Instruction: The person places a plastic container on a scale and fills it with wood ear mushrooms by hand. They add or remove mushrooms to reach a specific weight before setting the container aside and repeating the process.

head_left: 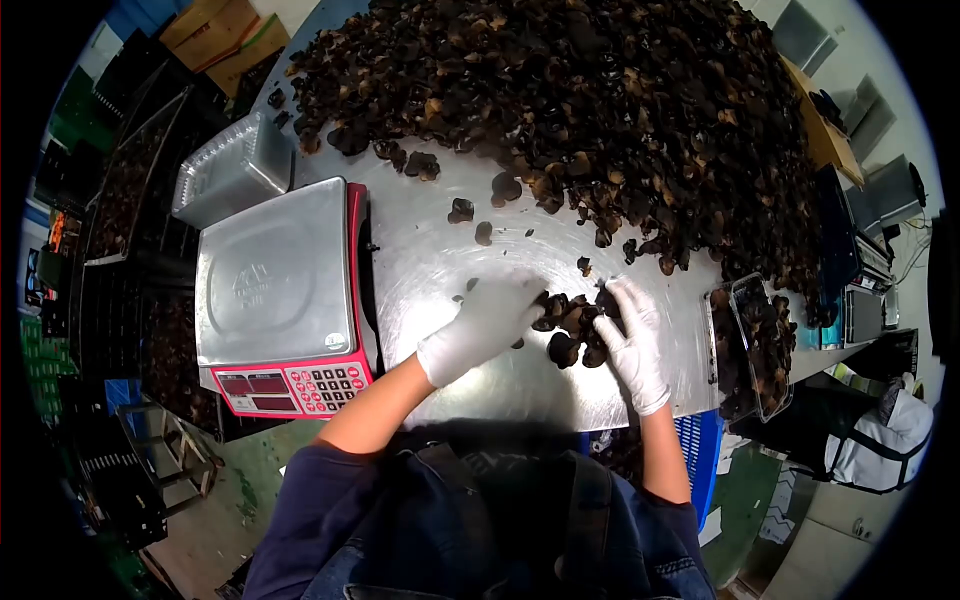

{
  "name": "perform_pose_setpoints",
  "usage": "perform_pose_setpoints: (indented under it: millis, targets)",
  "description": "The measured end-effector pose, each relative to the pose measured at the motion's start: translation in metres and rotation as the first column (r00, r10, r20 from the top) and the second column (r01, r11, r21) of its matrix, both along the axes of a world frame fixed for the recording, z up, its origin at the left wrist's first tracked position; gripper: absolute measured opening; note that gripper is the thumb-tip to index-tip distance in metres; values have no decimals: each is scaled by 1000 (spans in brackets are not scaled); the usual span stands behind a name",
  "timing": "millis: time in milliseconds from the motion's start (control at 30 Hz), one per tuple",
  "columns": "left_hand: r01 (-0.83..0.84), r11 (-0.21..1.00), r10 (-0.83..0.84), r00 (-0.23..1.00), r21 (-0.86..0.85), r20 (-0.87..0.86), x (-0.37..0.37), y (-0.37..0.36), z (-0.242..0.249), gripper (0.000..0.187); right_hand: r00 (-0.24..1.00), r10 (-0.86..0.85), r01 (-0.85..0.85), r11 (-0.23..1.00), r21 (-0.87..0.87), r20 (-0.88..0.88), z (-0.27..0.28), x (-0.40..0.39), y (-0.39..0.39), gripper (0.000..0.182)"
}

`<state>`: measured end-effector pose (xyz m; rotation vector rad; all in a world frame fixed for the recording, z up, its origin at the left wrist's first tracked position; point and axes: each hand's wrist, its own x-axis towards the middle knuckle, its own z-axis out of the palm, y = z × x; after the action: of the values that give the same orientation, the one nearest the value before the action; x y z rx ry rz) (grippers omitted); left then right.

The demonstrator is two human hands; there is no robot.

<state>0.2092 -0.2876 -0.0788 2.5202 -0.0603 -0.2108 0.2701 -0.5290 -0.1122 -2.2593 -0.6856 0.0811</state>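
Dark, ear-shaped mushroom pieces (pixel 572 318) lie in a small cluster on the shiny metal table (pixel 440 235), between my gloved hands. My left hand (pixel 487 322), in a white glove, is at the cluster's left side, its fingertips touching the pieces; its outline is somewhat blurred. At the right side, my right hand (pixel 635 340) has its gloved fingers spread over and beside the outer pieces. Several loose pieces (pixel 506 187) lie farther up the table, below a large heap of the same dark pieces (pixel 600 100).
A red and silver scale (pixel 275 275) stands at the left, with stacked clear plastic trays (pixel 235 170) behind it. Filled clear trays (pixel 765 345) sit at the table's right edge. A blue crate (pixel 698 450) is below the front edge, near my right forearm.
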Motion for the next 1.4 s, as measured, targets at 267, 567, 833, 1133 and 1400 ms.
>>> perform_pose_setpoints:
  millis: [267, 567, 833, 1133, 1400]
  targets:
    - [-78, 993, 61, 982, 87, 178, -54, 24, -5, 101, 974, 212, -186, 950, -252, 80, 5, -30, 11, 128]
    - [109, 988, -131, 969, 113, 212, -20, -9, -53, 104, 954, 226, -197, 968, -158, 197, -2, -26, 40, 92]
    - [-194, 947, -14, 772, 257, 635, -62, 85, 36, 63, 979, 156, -136, 979, -152, 131, -23, -32, 32, 96]
    - [-746, 584, 642, 666, 320, 381, -85, 450, 33, 31, 961, 129, -110, 990, -91, 243, -16, -40, 36, 93]
    - [-469, 582, 354, 882, 665, 313, -88, 477, 60, 20, 987, -27, 14, 997, 80, 159, -11, -43, 25, 76]
